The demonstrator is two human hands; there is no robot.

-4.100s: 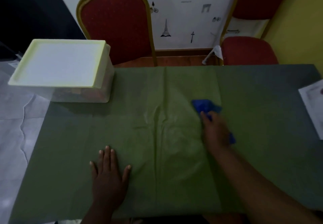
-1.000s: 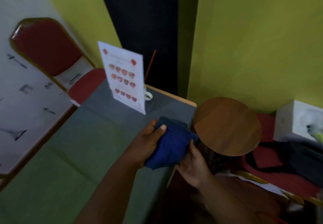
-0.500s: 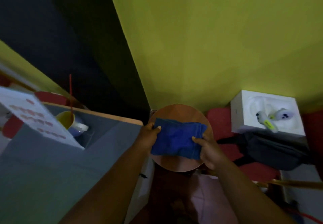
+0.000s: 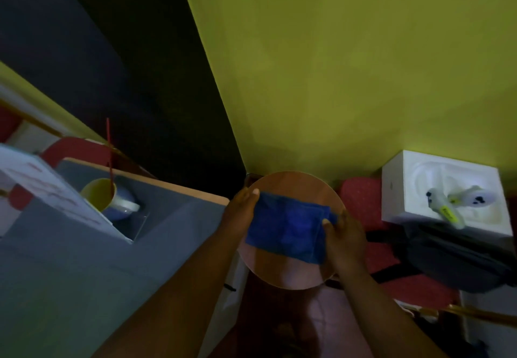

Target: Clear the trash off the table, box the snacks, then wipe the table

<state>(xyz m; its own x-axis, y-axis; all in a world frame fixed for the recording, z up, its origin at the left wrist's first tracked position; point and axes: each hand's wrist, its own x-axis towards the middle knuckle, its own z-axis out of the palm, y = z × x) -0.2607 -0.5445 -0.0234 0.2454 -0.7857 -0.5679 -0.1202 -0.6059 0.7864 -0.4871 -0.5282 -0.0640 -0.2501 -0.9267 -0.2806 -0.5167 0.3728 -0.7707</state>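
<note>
We hold blue cloth [image 4: 288, 230] over round wooden stool [image 4: 293, 269], right of counter [image 4: 70, 268]. Left hand [image 4: 242, 212] pinches cloth's left edge, fingers closed on it; right hand [image 4: 345, 238] grips right edge likewise. Judgement: wiping appears done, cloth being put away. To do well: lower it flat, keep fold square, centre it on stool top, release both edges together. Mug [image 4: 112, 199] stands at counter's far corner.
</note>
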